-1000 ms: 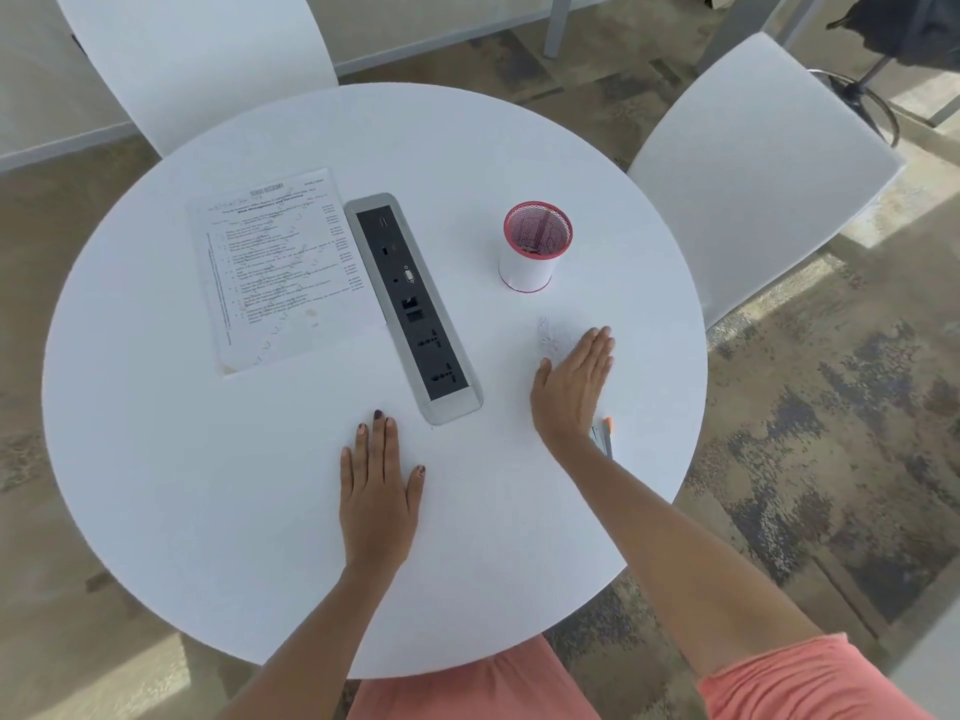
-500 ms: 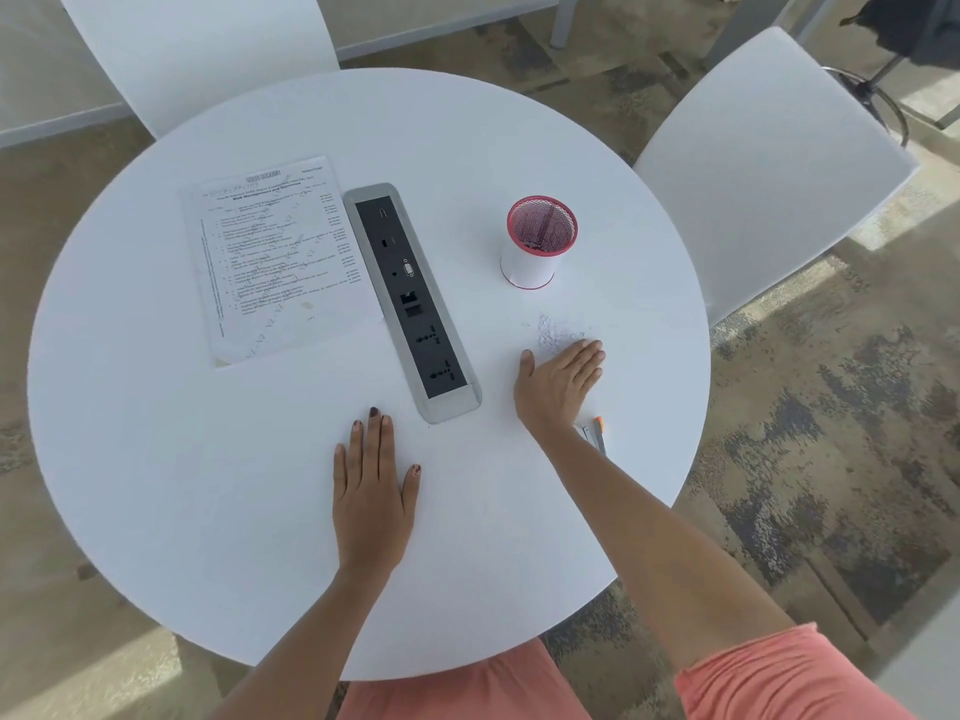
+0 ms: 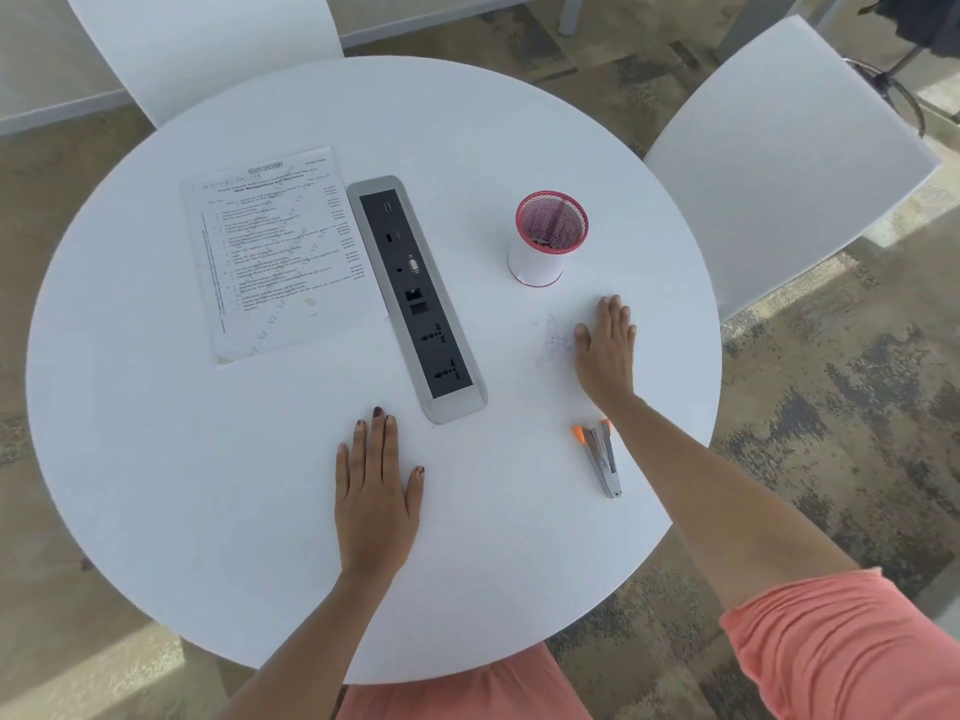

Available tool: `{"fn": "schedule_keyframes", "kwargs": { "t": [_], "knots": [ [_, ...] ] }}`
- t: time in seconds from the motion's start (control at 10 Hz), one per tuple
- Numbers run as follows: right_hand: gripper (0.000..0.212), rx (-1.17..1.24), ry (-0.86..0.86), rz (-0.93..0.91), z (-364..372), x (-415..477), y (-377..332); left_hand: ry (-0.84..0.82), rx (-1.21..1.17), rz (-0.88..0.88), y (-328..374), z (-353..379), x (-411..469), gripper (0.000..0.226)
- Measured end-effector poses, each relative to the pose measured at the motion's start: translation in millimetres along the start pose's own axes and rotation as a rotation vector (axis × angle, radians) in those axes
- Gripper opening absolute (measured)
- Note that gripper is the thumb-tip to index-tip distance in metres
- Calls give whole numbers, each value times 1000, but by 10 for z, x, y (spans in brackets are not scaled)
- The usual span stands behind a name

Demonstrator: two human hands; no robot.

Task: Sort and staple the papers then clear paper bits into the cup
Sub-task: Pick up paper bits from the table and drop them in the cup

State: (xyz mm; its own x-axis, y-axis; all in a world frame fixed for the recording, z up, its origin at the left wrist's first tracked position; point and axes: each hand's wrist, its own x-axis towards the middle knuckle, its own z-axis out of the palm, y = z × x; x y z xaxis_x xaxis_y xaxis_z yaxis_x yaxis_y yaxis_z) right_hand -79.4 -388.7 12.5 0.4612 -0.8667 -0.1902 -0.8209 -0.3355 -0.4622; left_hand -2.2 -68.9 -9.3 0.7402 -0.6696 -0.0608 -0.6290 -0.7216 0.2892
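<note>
A printed stack of papers lies flat on the left of the round white table. A red-rimmed mesh cup with a white sleeve stands at the right. A small heap of white paper bits lies below the cup. My right hand rests flat on the table, fingers straight, its left edge touching the bits. An orange and silver stapler lies near my right forearm. My left hand lies flat, palm down, near the front middle.
A grey power and socket strip is set into the table's middle, between the papers and the cup. White chairs stand at the far left and at the right. Patterned carpet surrounds the table.
My right hand slid right and farther from me, to the right side of the paper bits, uncovering the stapler. My left hand stayed flat in place.
</note>
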Motion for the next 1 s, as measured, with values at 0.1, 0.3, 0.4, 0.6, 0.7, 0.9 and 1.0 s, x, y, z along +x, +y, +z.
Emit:
{"fn": "schedule_keyframes", "kwargs": {
  "t": [0.1, 0.3, 0.4, 0.6, 0.7, 0.9, 1.0],
  "knots": [
    [50, 23, -61, -215, 42, -86, -8, -1, 1, -2, 4, -9, -4, 64],
    [52, -78, -234, -403, 38, -245, -125, 1, -1, -5, 6, -10, -8, 64],
    [59, -161, -209, -409, 47, -394, -216, -3, -7, -7, 11, -10, -3, 64],
    [73, -540, -145, -340, 54, -586, -429, 7, -3, -6, 14, -20, -1, 64],
    [46, -597, -219, -308, -70, -634, -545, 7, -11, -6, 17, -21, -3, 65],
    [34, -560, -153, -289, -143, -596, -571, 9, -13, -8, 14, -13, -8, 65],
    [18, -312, -89, -218, -126, -480, -508, 24, -28, -18, 30, -6, 8, 63]
  ]
}}
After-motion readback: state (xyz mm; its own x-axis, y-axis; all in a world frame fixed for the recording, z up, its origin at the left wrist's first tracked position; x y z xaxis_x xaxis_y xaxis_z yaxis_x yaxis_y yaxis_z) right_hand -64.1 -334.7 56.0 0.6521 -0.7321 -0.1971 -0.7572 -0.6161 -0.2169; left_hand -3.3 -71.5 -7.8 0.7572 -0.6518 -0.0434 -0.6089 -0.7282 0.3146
